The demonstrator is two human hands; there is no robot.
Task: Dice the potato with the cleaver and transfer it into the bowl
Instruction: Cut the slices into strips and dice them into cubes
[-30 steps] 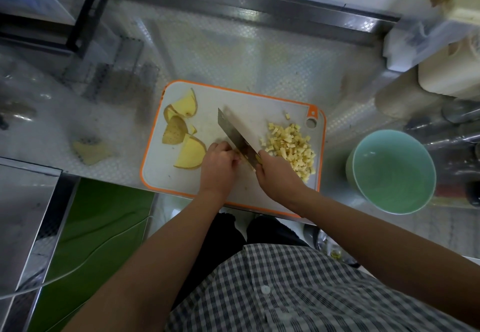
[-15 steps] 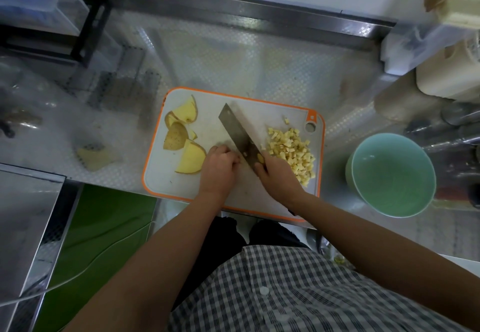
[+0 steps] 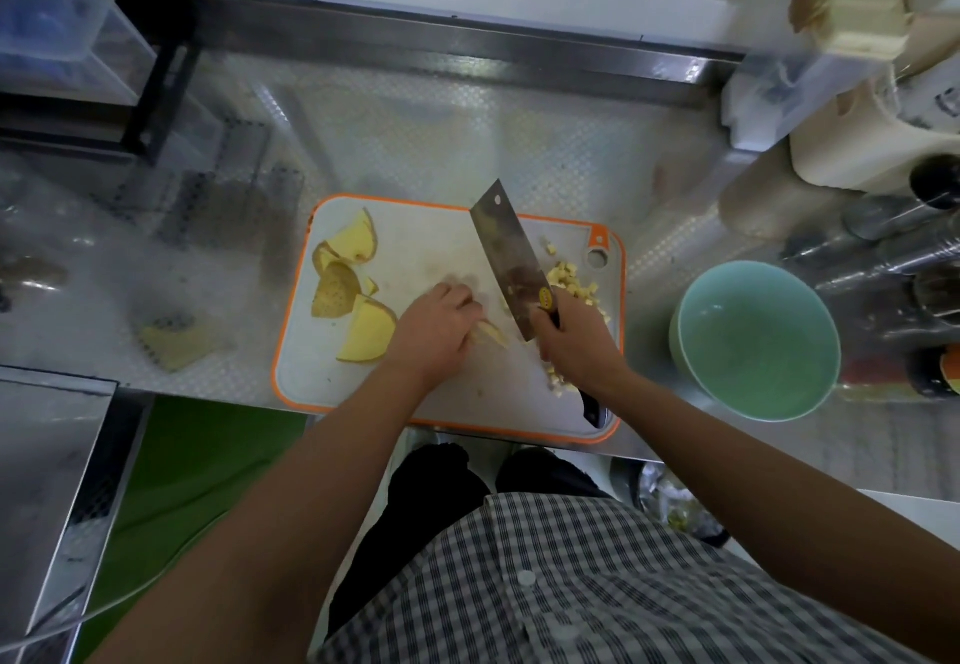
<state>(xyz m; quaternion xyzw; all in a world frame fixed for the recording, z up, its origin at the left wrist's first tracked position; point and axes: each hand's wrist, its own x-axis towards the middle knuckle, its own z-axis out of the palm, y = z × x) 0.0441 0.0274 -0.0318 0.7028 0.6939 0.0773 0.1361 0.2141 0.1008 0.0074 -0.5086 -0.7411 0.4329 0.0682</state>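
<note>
Cleaver (image 3: 511, 258) lifted since before, right hand (image 3: 574, 341) clamped on it; left hand (image 3: 434, 333) holds potato strips (image 3: 493, 335) on board (image 3: 431, 248).

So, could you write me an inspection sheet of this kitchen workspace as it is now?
Surface: dimpled steel counter; white orange-rimmed cutting board on it.
Job's things: steel cleaver over the board; yellow potato slices at its left; diced potato pile at its right; pale-green round bowl beside the board, no potato inside.
Clutter: yellowish scrap on the counter; cream containers far right.
Hands: left hand holds pale potato strips; right hand grips the cleaver's handle.
Cables: nothing seen.
Surroundings: green panel below the counter; steel back rail.
</note>
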